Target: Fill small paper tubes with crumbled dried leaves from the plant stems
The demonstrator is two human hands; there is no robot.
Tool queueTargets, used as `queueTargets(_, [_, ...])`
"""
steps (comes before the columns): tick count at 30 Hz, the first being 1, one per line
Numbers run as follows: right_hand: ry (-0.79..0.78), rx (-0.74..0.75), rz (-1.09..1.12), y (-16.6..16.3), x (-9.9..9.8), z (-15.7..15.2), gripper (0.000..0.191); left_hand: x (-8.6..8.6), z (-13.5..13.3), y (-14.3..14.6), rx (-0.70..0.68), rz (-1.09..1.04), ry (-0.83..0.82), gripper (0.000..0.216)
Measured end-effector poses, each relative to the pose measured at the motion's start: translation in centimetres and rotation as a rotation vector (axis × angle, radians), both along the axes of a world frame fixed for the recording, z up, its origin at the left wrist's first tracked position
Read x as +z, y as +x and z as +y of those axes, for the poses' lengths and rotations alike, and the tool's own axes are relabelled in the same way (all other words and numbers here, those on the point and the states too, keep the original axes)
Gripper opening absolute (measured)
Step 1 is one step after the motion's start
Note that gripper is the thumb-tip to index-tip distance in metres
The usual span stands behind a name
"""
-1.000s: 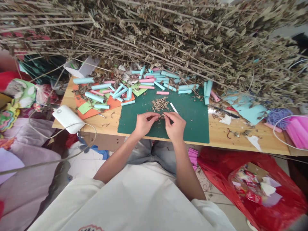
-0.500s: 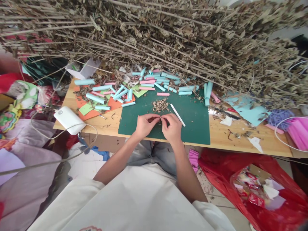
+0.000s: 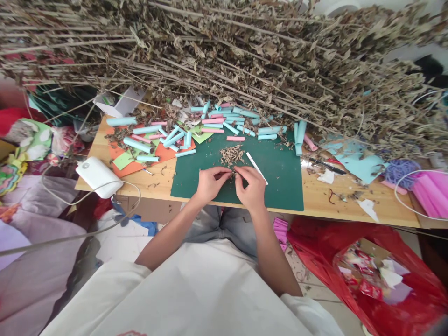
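left grip (image 3: 210,183), right grip (image 3: 250,187), pinched together, seemingly on leaf scrap (image 3: 233,173)

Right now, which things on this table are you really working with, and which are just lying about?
In use: left hand and right hand, both pinching leaf bits; leaf pile; green mat under them.
Lying about: paper rolls, white box, pen, red bag, dry stalks.

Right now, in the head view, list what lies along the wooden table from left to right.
White box with cable → left hand → right hand → light blue sheet → pink stack.
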State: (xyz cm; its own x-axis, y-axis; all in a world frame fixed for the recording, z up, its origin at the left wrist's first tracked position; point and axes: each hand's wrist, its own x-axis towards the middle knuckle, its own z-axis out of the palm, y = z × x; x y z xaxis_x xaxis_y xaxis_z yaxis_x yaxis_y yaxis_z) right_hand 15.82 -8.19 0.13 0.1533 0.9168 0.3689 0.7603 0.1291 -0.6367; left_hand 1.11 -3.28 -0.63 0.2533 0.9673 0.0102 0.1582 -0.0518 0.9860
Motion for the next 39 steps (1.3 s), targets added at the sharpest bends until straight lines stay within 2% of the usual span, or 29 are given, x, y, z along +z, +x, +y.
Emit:
queueTargets(8, [-0.01,0.014,-0.006,-0.5,0.2,0.5,0.015,-0.4,-0.1,-0.1,-0.058,-0.076,-0.049,0.018])
queueTargets(12, [0.022,-0.031,-0.026,0.0,-0.3,0.6,0.015,-0.2,0.0,-0.1,-0.03,-0.112,-0.075,0.019])
queueTargets(18, [0.024,-0.007,0.021,0.5,-0.4,0.6,0.022,0.3,0.4,-0.4,0.0,-0.081,0.072,0.017])
queueTargets(25, [0.015,0.053,0.055,-0.5,0.5,0.6,0.024,0.2,0.5,-0.6,-0.006,-0.078,0.107,0.015])
queueTargets(31, [0.013,0.042,0.061,-0.3,0.4,0.7,0.019,0.1,0.0,-0.5,-0.012,-0.053,0.081,0.015])
queueTargets(35, [-0.005,0.05,0.059,-0.3,0.6,0.5,0.017,0.0,-0.2,-0.3,0.01,-0.093,0.007,0.02])
queueTargets(39, [0.013,-0.015,-0.016,-0.7,0.4,0.2,0.014,0.6,-0.1,0.0,-0.037,-0.007,0.109,0.015])
